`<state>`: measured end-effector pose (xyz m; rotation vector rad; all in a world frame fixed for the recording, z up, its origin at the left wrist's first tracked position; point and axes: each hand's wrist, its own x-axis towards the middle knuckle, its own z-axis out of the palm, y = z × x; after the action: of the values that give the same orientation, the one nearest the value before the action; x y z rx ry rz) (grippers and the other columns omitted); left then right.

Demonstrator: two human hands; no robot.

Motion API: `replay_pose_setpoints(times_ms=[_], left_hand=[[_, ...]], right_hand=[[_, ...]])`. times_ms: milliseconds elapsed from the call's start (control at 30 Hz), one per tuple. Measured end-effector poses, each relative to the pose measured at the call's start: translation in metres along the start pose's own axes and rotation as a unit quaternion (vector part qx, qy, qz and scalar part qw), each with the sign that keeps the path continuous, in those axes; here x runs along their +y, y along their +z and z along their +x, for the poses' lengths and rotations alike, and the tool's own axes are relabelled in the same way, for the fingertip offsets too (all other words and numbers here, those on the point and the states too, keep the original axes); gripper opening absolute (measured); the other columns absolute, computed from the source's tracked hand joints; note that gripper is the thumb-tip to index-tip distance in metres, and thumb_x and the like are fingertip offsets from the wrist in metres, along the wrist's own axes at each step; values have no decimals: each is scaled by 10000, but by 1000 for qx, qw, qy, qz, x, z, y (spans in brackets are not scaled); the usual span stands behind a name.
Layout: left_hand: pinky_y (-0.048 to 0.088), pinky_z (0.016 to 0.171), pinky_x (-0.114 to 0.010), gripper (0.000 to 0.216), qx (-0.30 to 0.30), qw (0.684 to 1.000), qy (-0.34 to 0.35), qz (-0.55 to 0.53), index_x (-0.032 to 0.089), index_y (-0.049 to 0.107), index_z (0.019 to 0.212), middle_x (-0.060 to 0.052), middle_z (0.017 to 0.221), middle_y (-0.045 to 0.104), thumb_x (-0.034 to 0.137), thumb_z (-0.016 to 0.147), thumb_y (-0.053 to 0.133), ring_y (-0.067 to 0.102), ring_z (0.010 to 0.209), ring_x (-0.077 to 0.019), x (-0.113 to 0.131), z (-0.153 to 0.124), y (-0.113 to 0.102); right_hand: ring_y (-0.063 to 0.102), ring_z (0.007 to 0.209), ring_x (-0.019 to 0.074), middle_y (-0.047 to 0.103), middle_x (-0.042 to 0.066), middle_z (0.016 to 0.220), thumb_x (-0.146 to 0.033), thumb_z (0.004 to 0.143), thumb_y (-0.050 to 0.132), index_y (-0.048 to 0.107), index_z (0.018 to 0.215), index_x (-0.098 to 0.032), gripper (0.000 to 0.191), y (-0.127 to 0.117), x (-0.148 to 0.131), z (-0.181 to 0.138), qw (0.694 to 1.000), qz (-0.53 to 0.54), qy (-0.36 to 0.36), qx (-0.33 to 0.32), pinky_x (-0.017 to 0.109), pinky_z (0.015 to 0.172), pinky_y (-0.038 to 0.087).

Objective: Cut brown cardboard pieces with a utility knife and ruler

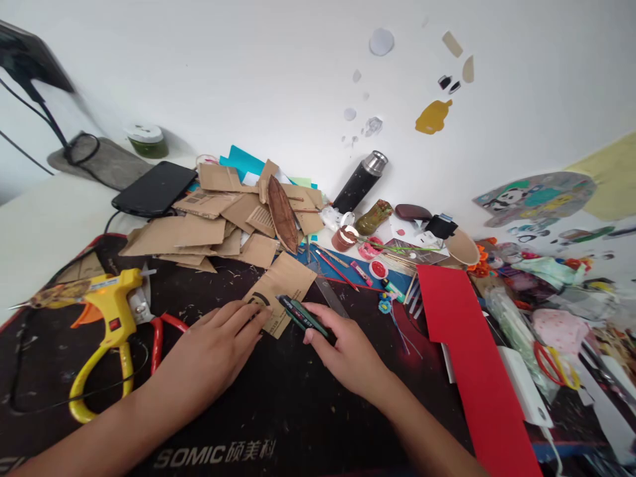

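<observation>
My left hand [226, 341] lies flat, fingers stretched out, with the fingertips on the lower left part of a brown cardboard piece [291, 278] with black print. In my right hand [345, 351] is a dark green utility knife [308, 318], its front end over the cardboard's right side. Whether the blade is out cannot be made out. Close beyond the right hand, a metal ruler [331, 296] lies at a slant by the cardboard's right edge. All of this rests on a black desk mat [283, 411].
A yellow hot glue gun [119, 311] and red-handled pliers [157, 344] lie left. Cardboard scraps [183, 233] are piled behind, beside a black thermos [360, 180]. Pencils [338, 268] and small pots [378, 268] lie back right. A red sheet [472, 358] covers the right side.
</observation>
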<state>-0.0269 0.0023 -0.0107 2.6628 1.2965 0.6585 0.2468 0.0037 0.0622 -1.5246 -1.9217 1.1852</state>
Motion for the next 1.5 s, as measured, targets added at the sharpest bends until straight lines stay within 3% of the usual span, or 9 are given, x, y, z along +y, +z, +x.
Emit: replay_pose_setpoints(times_ms=[100, 233, 300, 400, 467, 567, 633, 967, 1500], left_hand=[[615, 994, -465, 423, -12, 1000, -21, -13, 278, 734, 1427, -128, 1285, 789, 251, 1070, 508, 741, 1147, -311, 5, 9, -2], [603, 1020, -388, 242, -14, 987, 13, -161, 280, 797, 1041, -75, 1198, 761, 301, 1076, 559, 724, 1130, -243, 9, 13, -16], [602, 1023, -397, 211, 14, 985, 22, -172, 266, 778, 978, -69, 1148, 772, 316, 1067, 594, 735, 1098, -242, 10, 11, -21], [598, 1034, -425, 208, 51, 991, 36, -118, 265, 803, 1038, -74, 1169, 813, 287, 1066, 598, 757, 1125, -266, 9, 5, -22], [590, 1056, -447, 264, 64, 994, 45, -72, 259, 819, 1153, -92, 1242, 829, 264, 1078, 566, 762, 1191, -292, 7, 0, -17], [586, 1068, -474, 345, 56, 996, 52, -34, 234, 808, 1290, -121, 1333, 823, 258, 1093, 525, 763, 1242, -323, 4, -6, -7], [579, 1083, -479, 367, 39, 998, 44, -29, 230, 791, 1348, -129, 1387, 805, 267, 1091, 532, 754, 1270, -330, 2, -10, 0], [538, 1129, -480, 398, 19, 994, 84, 65, 175, 768, 1378, -162, 1462, 755, 217, 1105, 481, 685, 1363, -325, 1, -17, 10], [552, 1112, -480, 408, 22, 994, 81, 64, 151, 770, 1370, -167, 1425, 767, 187, 1096, 469, 687, 1330, -330, 4, -15, 9]], right_hand=[[699, 751, 202, 814, 9, 930, -274, 1033, 631, 718, 1454, -297, 430, 3, 1, 4, 1000, 17, 10, 7, 299, 679, 505], [683, 697, 185, 814, 8, 953, -290, 1055, 620, 686, 1492, -294, 442, 9, 7, 6, 999, 41, 17, 0, 287, 639, 492], [712, 744, 195, 819, 12, 966, -281, 1056, 616, 681, 1494, -284, 443, 10, 11, 6, 999, 37, 18, -4, 302, 689, 524], [771, 905, 229, 837, 24, 1016, -255, 1047, 612, 685, 1483, -282, 443, 9, 13, 7, 1000, 14, 11, -8, 354, 856, 575], [786, 1080, 259, 843, 56, 1177, -246, 1042, 608, 684, 1485, -286, 452, 8, 12, 8, 1000, -15, -1, -14, 405, 993, 576], [732, 1319, 299, 763, 97, 1459, -262, 1053, 590, 662, 1519, -281, 472, 5, 11, 8, 997, -65, -22, -23, 475, 1142, 540], [711, 1369, 312, 731, 113, 1516, -277, 1069, 571, 643, 1543, -260, 480, 4, 10, 7, 994, -99, -31, -30, 500, 1172, 535], [752, 1303, 355, 745, 173, 1479, -263, 1112, 504, 591, 1604, -163, 509, 0, -8, 13, 957, -268, -40, -100, 541, 1105, 598], [789, 1160, 308, 781, 174, 1387, -253, 1128, 470, 549, 1626, -177, 509, -2, -29, 20, 926, -350, -29, -136, 440, 958, 604]])
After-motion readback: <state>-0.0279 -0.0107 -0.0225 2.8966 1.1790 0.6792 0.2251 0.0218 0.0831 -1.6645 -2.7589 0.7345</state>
